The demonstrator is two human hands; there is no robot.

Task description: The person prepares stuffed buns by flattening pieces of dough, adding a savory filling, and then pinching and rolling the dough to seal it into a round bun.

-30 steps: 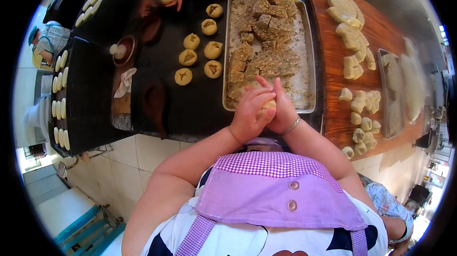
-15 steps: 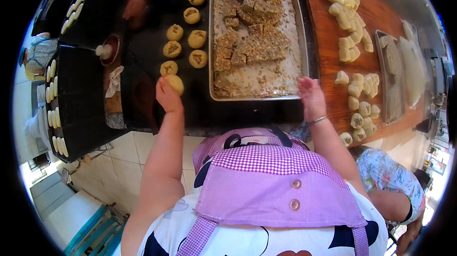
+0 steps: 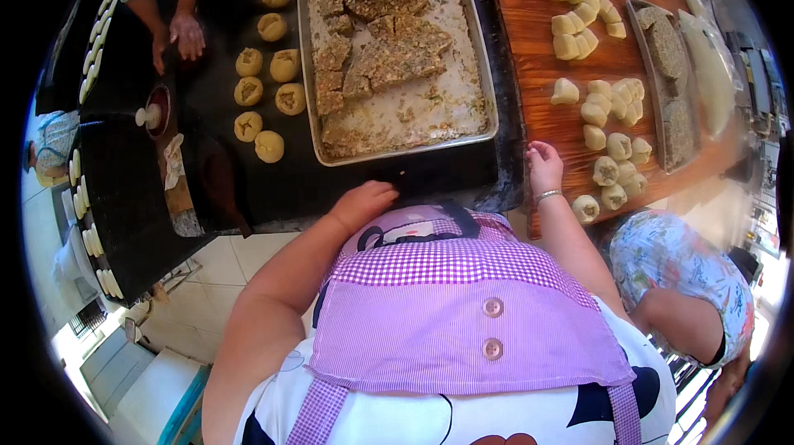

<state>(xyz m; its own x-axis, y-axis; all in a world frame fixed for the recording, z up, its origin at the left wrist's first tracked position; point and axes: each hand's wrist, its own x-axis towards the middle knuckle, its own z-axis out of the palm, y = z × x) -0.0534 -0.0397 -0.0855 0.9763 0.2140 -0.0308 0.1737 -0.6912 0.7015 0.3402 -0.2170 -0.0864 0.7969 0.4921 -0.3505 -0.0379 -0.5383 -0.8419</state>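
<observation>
At the near edge of the dark worktop my left hand (image 3: 365,203) rests with its fingers stretched loosely to the right, holding nothing. My right hand (image 3: 545,167) hovers by the left edge of the wooden board (image 3: 529,114), its fingers loosely bent and apart, with nothing in them. Between and beyond my hands lies a metal tray (image 3: 405,147) with broken slabs of crumbly brown filling (image 3: 397,56). Left of it, several round dough pieces stand in two rough rows; some show brown filling on top. The nearest dough ball (image 3: 270,146) looks smooth and closed.
Cut dough pieces (image 3: 612,102) lie grouped on the wooden board, beside a narrow tray of filling (image 3: 668,56). At far left are a small red bowl (image 3: 157,111), a cloth (image 3: 174,160) and pale strips on black trays. Another person's hands (image 3: 186,36) work there; someone stands at right.
My left hand has let go of the nearest dough ball and moved right, to the worktop's near edge. My right hand stays near the board. The other person's hands came further into view.
</observation>
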